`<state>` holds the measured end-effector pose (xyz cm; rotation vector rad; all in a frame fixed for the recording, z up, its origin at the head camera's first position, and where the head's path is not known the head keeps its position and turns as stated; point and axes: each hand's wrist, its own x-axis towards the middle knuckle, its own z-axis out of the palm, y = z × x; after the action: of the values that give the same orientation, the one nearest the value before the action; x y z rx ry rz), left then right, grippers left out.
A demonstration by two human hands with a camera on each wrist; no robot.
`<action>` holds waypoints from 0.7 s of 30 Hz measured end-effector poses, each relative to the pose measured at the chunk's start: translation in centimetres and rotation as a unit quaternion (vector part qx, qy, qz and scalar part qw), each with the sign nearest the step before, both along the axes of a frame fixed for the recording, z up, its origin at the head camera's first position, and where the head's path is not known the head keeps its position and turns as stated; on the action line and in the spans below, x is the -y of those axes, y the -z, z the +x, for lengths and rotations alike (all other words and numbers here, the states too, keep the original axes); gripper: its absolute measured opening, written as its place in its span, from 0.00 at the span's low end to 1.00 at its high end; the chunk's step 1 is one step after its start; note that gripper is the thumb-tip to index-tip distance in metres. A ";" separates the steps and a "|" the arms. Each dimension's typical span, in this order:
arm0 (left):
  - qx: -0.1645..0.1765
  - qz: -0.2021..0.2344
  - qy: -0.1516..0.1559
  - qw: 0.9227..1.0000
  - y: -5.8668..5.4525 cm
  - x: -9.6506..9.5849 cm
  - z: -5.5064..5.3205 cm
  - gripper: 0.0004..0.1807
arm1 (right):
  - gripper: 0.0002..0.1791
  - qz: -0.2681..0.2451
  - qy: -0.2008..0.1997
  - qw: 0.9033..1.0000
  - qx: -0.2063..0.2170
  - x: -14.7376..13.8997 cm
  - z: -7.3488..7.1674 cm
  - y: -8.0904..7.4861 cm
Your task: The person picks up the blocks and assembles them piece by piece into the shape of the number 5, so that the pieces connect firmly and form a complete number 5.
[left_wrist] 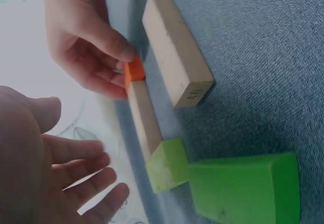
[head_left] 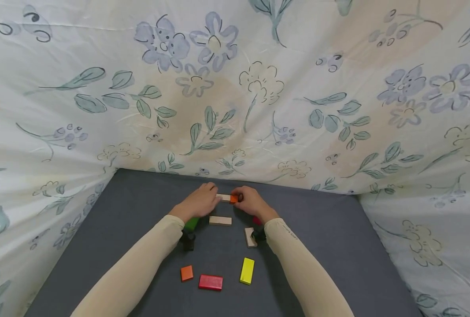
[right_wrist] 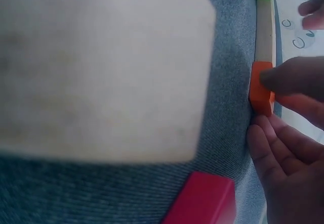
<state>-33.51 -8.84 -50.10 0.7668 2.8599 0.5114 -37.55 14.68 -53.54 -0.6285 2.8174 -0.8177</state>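
My right hand point(head_left: 254, 204) pinches an orange block point(head_left: 234, 199) between thumb and fingers, at the end of a thin plain wooden block point(left_wrist: 144, 115). At that wooden block's other end is a light green block point(left_wrist: 168, 166), in line with it. In the left wrist view my left hand point(left_wrist: 66, 168) has its fingers spread and relaxed, holding nothing, beside this row. A larger green block point(left_wrist: 238, 188) lies close to the light green one, partly under my left wrist in the head view. Another plain wooden block point(head_left: 220, 220) lies on the near side of the row.
Nearer on the dark grey cloth point(head_left: 306, 246) lie an orange square block point(head_left: 186, 273), a red block point(head_left: 210, 282) and a yellow block point(head_left: 247, 270). By my right wrist are a wooden block point(head_left: 249, 238) and a dark red one point(head_left: 257, 221). A flowered curtain point(head_left: 235, 145) hangs behind.
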 end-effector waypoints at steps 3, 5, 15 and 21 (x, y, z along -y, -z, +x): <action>-0.009 0.024 -0.003 1.000 -0.2 0.7 0.2 0.31 | 0.21 -0.004 -0.004 1.000 -0.011 -0.1 0.0 -0.1; -0.013 0.036 -0.002 0.999 -0.4 1.1 0.4 0.33 | 0.21 -0.004 -0.010 1.000 -0.023 -0.1 0.1 -0.2; -0.008 0.062 0.018 0.998 -1.2 3.9 1.9 0.37 | 0.28 0.010 -0.032 0.998 -0.062 0.4 0.7 -1.6; -0.025 0.082 0.022 0.996 -1.1 6.1 3.6 0.36 | 0.28 0.035 -0.050 0.995 -0.073 1.0 0.8 -1.9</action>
<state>-29.92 -14.95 -49.01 0.8777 2.8653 0.7376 -36.80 13.66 -51.60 -0.8436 2.9005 -0.6775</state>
